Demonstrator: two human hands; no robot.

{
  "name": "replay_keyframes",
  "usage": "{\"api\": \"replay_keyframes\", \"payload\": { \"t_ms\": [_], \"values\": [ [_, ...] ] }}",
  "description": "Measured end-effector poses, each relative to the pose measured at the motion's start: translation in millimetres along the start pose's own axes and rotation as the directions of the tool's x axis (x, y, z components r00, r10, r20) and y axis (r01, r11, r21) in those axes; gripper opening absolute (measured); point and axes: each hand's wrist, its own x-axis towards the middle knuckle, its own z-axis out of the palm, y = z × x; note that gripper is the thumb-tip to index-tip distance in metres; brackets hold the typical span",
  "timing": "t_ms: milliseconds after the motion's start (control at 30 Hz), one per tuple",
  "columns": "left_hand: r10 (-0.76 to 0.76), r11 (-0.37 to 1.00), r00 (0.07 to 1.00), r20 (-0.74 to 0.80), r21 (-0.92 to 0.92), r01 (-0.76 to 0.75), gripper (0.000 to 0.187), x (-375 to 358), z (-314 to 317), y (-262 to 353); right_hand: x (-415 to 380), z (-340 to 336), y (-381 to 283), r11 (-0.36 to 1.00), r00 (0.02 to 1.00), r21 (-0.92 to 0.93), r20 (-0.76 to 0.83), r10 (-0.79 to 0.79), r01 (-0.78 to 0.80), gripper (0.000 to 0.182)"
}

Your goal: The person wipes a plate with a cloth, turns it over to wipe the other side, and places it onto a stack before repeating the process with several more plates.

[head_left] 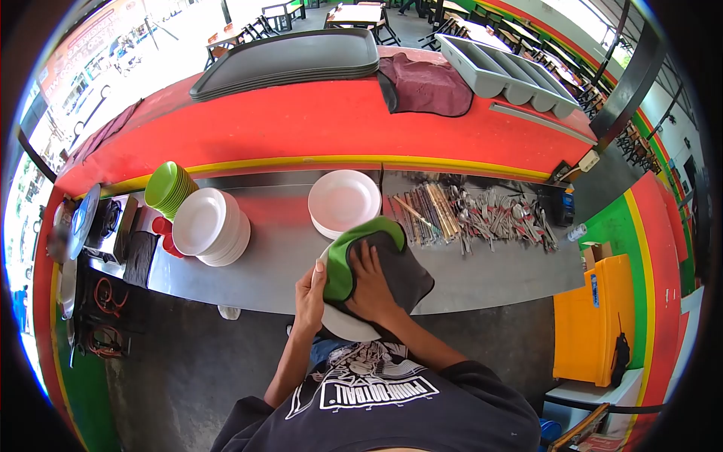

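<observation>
My left hand point(309, 297) grips the left rim of a white plate point(348, 327), thumb up along its edge, and the plate is held tilted close to my body. Over its face lies a cloth point(403, 273), dark grey with a green side folded up. My right hand point(370, 286) presses flat on the cloth with its fingers stretched out. Most of the plate is hidden under the cloth and hand. Just beyond, a short stack of white plates point(344, 200) stands on the steel counter point(279, 264).
A taller stack of white plates point(211, 226) and green bowls point(167, 188) stand left. Spoons and forks point(508, 218) and chopsticks point(429, 213) lie right. Dark trays point(290, 56), a maroon cloth point(425, 84) and a grey cutlery holder point(512, 71) rest on the red ledge point(248, 124).
</observation>
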Motion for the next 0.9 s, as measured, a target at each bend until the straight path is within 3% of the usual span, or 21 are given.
{"api": "replay_keyframes", "payload": {
  "t_ms": [100, 267, 367, 433, 500, 600, 633, 700, 800, 900],
  "values": [
    [-0.014, 0.999, 0.998, 0.065, 0.046, 0.011, 0.045, -0.1, -14.6, -10.8, 8.4, -8.1, 7.7, 0.997, 0.986, -0.035, -0.156, 0.063, -0.069, 0.064],
    [0.037, 0.998, 0.999, 0.039, 0.043, -0.039, 0.046, -2.0, -18.3, -8.9, 7.6, -14.7, 18.0, 0.984, 0.94, -0.106, -0.326, 0.101, -0.143, 0.061],
    [0.092, 0.996, 0.996, -0.022, 0.019, -0.091, 0.044, -4.5, -15.5, -1.9, 1.0, -10.9, 27.8, 0.971, 0.9, 0.051, -0.367, 0.234, -0.232, 0.059],
    [0.122, 0.992, 0.991, -0.053, 0.017, -0.121, 0.044, -9.2, -10.5, 11.9, -3.4, -9.7, 29.5, 0.922, 0.861, 0.278, -0.359, 0.361, -0.271, 0.055],
    [0.152, 0.988, 0.984, -0.091, -0.02, -0.154, 0.043, -8.9, -11.3, 17.9, -8.1, -8.0, 30.9, 0.823, 0.816, 0.489, -0.323, 0.48, -0.29, 0.053],
    [0.221, 0.974, 0.966, -0.131, -0.021, -0.226, 0.043, -4.9, -18.3, 19.1, -26.2, 28.7, 51.0, 0.665, 0.834, 0.703, -0.191, 0.518, -0.252, 0.047],
    [0.247, 0.968, 0.959, -0.138, -0.013, -0.251, 0.042, -3.7, -21.0, 17.5, -30.6, 35.8, 47.6, 0.618, 0.805, 0.754, -0.217, 0.552, -0.221, 0.045],
    [0.265, 0.962, 0.952, -0.154, -0.017, -0.271, 0.042, -1.3, -26.4, 11.7, -32.1, 47.2, 37.2, 0.522, 0.739, 0.841, -0.261, 0.622, -0.143, 0.041],
    [0.252, 0.966, 0.954, -0.164, -0.022, -0.259, 0.043, -2.6, -21.6, 15.2, -34.1, 44.4, 34.0, 0.467, 0.738, 0.873, -0.223, 0.637, -0.14, 0.039],
    [0.235, 0.972, 0.964, -0.121, 0.042, -0.231, 0.045, -4.2, -22.3, 19.8, -30.8, 35.3, 39.3, 0.497, 0.763, 0.855, -0.222, 0.607, -0.146, 0.036]
  ]
}}
